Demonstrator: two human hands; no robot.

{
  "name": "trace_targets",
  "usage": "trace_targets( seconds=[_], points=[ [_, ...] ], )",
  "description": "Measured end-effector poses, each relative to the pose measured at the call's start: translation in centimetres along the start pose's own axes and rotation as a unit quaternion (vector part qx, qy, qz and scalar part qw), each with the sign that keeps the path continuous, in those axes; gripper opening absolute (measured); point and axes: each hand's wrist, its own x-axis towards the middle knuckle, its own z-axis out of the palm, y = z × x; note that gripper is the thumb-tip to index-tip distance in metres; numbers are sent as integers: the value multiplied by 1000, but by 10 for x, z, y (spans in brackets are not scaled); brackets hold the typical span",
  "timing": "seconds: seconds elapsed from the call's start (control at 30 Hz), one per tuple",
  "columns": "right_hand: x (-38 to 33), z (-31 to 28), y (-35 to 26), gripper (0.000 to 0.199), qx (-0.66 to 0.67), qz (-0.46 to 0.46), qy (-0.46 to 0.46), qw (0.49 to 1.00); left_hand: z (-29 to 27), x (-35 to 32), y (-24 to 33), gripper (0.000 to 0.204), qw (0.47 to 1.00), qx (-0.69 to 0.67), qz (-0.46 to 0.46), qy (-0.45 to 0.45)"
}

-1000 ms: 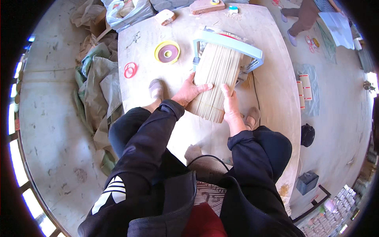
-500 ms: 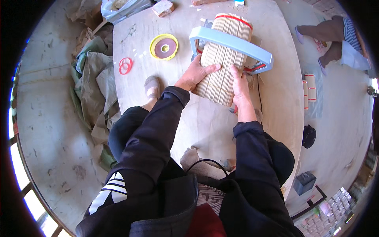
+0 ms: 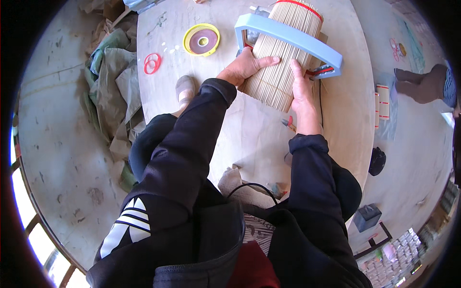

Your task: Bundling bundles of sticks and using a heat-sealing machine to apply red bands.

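A thick bundle of thin bamboo sticks (image 3: 283,57) lies on a round wooden board (image 3: 249,129), with a red band around its far end. A light blue plastic frame (image 3: 288,41) arches over the bundle. My left hand (image 3: 245,67) presses on the bundle's left side, thumb stretched across the sticks. My right hand (image 3: 302,91) lies flat against its right side near the near end. Both hands cup the bundle between them.
A yellow tape reel (image 3: 201,40) and red rubber rings (image 3: 152,63) lie on the board's left part. Grey-green sacks (image 3: 115,96) are heaped on the floor at left. Another person's leg (image 3: 422,81) shows at right. A small red tool (image 3: 288,122) lies near my right wrist.
The view has shifted, so the bundle now sits higher and closer to the frame's top. My hands stay on the bundle's two sides, and my left thumb now reaches across the sticks.
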Motion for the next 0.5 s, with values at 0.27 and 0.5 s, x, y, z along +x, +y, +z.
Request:
trace_targets(
  seconds=[0.27, 0.5],
  points=[
    [-6, -4, -2, 100, -90, 55, 18, 994, -5, 7, -9, 94, 1000, 24, -16, 8],
    [-42, -5, 11, 107, -136, 40, -20, 990, -6, 6, -7, 94, 999, 3, -36, -2]
  ],
)
